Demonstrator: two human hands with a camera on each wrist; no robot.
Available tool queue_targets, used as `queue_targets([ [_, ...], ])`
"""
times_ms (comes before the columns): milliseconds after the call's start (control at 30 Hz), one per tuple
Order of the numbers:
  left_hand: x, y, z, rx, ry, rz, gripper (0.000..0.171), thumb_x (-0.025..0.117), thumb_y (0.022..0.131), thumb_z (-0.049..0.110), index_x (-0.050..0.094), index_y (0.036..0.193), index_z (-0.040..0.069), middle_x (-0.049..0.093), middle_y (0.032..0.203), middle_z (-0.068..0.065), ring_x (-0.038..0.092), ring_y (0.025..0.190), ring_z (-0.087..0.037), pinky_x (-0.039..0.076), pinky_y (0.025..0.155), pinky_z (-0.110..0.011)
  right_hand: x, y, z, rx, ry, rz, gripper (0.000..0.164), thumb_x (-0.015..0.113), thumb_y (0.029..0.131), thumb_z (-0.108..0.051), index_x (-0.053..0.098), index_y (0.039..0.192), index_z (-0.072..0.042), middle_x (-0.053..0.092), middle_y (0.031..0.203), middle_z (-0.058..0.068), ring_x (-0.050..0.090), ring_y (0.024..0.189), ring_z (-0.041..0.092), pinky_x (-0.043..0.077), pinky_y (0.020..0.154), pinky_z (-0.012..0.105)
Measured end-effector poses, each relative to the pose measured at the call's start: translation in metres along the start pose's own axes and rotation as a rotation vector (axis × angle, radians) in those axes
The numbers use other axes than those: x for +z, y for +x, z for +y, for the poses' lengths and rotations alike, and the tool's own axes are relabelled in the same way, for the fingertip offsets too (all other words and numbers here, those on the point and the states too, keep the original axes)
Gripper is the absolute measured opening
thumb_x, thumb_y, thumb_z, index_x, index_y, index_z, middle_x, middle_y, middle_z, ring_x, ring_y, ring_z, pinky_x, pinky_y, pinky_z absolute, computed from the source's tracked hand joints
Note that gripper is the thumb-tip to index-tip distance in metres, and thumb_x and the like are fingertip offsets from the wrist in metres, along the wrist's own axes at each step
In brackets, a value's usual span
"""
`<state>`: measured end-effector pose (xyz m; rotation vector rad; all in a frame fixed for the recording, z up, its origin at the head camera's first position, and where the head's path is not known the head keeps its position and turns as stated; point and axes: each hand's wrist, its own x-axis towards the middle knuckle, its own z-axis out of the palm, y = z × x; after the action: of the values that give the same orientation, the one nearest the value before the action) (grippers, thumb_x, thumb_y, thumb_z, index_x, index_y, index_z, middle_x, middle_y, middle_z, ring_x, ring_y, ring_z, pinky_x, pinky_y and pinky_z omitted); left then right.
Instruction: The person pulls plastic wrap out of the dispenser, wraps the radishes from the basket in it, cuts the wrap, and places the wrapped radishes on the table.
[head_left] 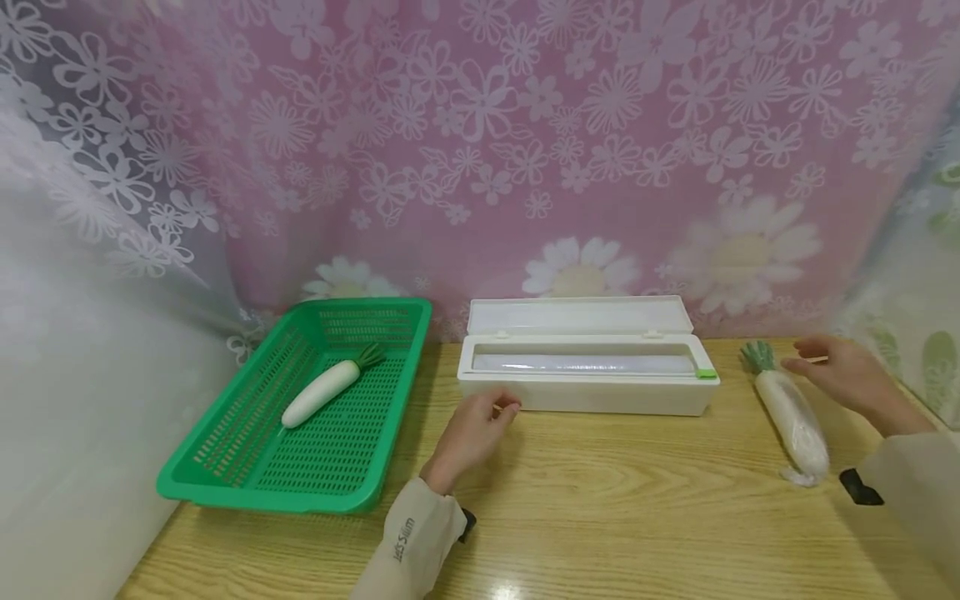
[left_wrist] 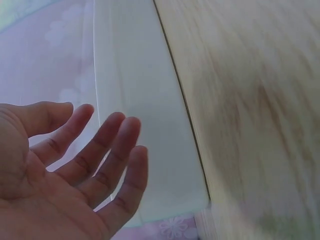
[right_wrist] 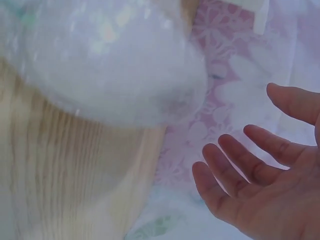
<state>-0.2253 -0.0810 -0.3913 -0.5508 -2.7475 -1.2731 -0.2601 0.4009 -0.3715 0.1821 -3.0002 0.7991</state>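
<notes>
At the right of the table lies a white radish (head_left: 793, 421) wrapped in clear film, its cut green stems pointing to the back. My right hand (head_left: 851, 375) hovers just right of its stem end, fingers loosely bent and holding nothing; the right wrist view shows a gap between the fingers and the wrapped radish (right_wrist: 115, 60). In the middle stands a white cling film box (head_left: 588, 396) with its lid raised and a film roll (head_left: 585, 363) inside. Close to the box's front left corner is my left hand (head_left: 472, 433), fingers relaxed, nothing in them.
A green plastic basket (head_left: 168, 483) stands at the left with an unwrapped white radish (head_left: 322, 393) in it. A green slider (head_left: 706, 373) sits at the box's right end. Flowered pink curtain (head_left: 450, 167) hangs behind the wooden table (head_left: 600, 500).
</notes>
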Motion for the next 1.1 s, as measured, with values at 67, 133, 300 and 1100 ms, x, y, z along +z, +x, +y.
queue_targets([
  [67,-0.001,0.002,-0.001,0.015,-0.005,0.02,0.015,0.059,0.102,0.008,0.072,0.106,0.001,0.071,0.101,-0.008,0.062,0.087,-0.019,0.051,0.075,-0.033,0.003,-0.001,-0.004,-0.014,0.01,0.033,0.057,0.051,0.107,-0.023,0.039,0.133,0.026,0.041,0.13,0.049,0.048,0.112,0.064,0.048,0.079,0.065],
  [133,-0.003,0.004,-0.002,0.038,-0.016,0.041,0.015,0.06,0.102,0.008,0.073,0.105,0.0,0.071,0.1,-0.009,0.063,0.085,-0.02,0.052,0.075,-0.032,0.006,-0.001,-0.01,-0.026,0.016,0.067,0.054,0.053,0.106,-0.022,0.042,0.133,0.023,0.044,0.129,0.048,0.05,0.111,0.063,0.048,0.078,0.065],
  [300,-0.008,0.008,-0.005,0.079,-0.07,0.077,0.015,0.06,0.102,0.007,0.073,0.104,0.0,0.072,0.098,-0.01,0.066,0.084,-0.022,0.053,0.074,-0.032,0.013,-0.001,-0.027,-0.054,0.043,0.129,0.047,0.057,0.105,-0.022,0.05,0.131,0.017,0.051,0.124,0.045,0.051,0.109,0.06,0.047,0.076,0.065],
  [1100,-0.012,0.036,-0.018,0.24,0.146,0.266,0.009,0.066,0.094,-0.004,0.072,0.1,0.0,0.07,0.107,-0.012,0.065,0.103,-0.03,0.054,0.087,-0.043,0.044,0.002,-0.088,-0.329,0.082,0.237,0.018,0.073,0.091,-0.001,0.073,0.108,0.005,0.067,0.114,0.031,0.061,0.1,0.051,0.053,0.077,0.059],
])
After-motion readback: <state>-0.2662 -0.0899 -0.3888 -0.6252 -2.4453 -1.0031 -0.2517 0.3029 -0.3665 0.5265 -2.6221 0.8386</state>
